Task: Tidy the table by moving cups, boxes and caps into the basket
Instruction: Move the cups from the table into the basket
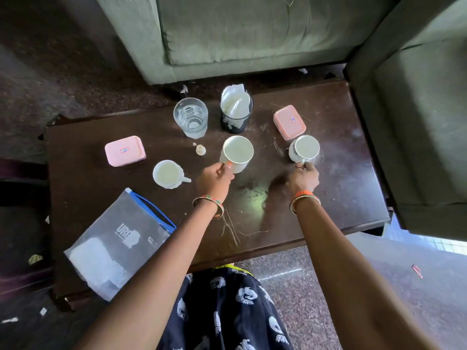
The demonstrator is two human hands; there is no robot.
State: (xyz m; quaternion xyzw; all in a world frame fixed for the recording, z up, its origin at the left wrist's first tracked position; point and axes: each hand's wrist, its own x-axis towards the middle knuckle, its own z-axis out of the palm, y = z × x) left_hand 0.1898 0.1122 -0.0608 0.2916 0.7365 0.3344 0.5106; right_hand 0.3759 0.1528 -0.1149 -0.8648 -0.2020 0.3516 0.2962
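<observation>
So far nothing looks put away: every piece you have to move sits out on the dark table, and the only basket-like thing in view is the small black mesh holder at the back, already stuffed with white paper or plastic; whether that is your basket I cannot tell. Your left hand is closed on the handle of the tall white mug at the middle of the table, and your right hand pinches the handle of the smaller white mug, which stands just beside the salmon pink box. Both mugs look close to the tabletop, so I judge you are at the very first pick. Left to clear: the fluted white cup near your left hand, the pale pink box at the left, the little cream cap, and perhaps the clear glass.
</observation>
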